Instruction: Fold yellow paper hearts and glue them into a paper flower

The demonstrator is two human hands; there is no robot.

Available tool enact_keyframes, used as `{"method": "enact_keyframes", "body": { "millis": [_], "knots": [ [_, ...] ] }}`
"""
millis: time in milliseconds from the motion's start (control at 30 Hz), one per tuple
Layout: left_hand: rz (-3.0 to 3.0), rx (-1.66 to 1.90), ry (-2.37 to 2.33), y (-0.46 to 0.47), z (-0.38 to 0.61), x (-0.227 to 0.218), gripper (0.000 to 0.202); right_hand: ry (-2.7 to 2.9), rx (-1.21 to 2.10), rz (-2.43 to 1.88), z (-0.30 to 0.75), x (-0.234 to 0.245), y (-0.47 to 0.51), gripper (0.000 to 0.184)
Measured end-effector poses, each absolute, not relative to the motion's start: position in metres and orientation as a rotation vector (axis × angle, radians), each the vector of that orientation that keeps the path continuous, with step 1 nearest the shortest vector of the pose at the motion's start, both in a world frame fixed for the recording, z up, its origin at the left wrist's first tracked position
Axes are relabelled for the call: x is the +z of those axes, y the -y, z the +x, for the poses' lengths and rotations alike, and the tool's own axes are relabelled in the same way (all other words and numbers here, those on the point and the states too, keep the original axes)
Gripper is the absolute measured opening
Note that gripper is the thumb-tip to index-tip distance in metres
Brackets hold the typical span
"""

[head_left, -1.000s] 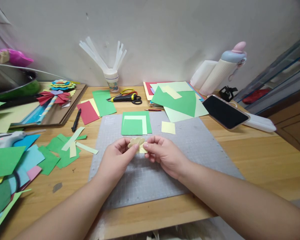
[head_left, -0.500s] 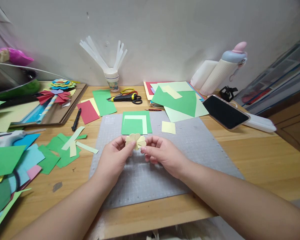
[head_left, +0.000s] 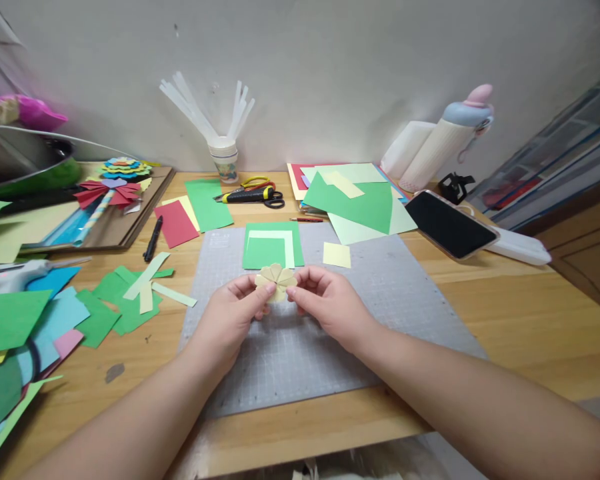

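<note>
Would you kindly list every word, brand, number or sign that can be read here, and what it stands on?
No text can be read in this view.
Cutting mat: faint print near its far left corner, too small and blurred to read.
Paper cups: a coloured design; any lettering is too small to make out.
Smartphone: dark screen, no text visible.
Pale yellow paper flower: no writing visible.

You face a plain, pale grey wall (head_left: 330, 80) under soft light, with a small dark mark (head_left: 176, 28) high on it and shade toward its upper right corner. Your pale wooden surface (head_left: 530, 320) runs back to it; to your right stand blue-edged shelving (head_left: 580, 160) and brown panelling (head_left: 593, 247).
</note>
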State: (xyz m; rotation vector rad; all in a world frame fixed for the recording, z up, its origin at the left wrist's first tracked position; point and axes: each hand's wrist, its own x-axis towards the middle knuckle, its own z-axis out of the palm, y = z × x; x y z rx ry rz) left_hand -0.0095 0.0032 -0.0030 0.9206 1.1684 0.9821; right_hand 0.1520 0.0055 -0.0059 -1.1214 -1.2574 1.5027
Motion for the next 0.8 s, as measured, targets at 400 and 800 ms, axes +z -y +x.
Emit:
{"method": "enact_keyframes", "body": {
  "millis": [400, 800],
  "knots": [
    [0.891, 0.986, -1.128, -0.0024, -0.0082, -0.0024, 0.022, 1.348, 1.398, -1.126, 0.1531, -0.0099, -0.0048, 0.014],
    [0.873, 0.957, -1.091, -0.0024, -0.01, -0.0044, 0.019, 1.374, 1.433, -1.135, 0.1528, -0.0109, -0.0047, 0.01]
  ]
}}
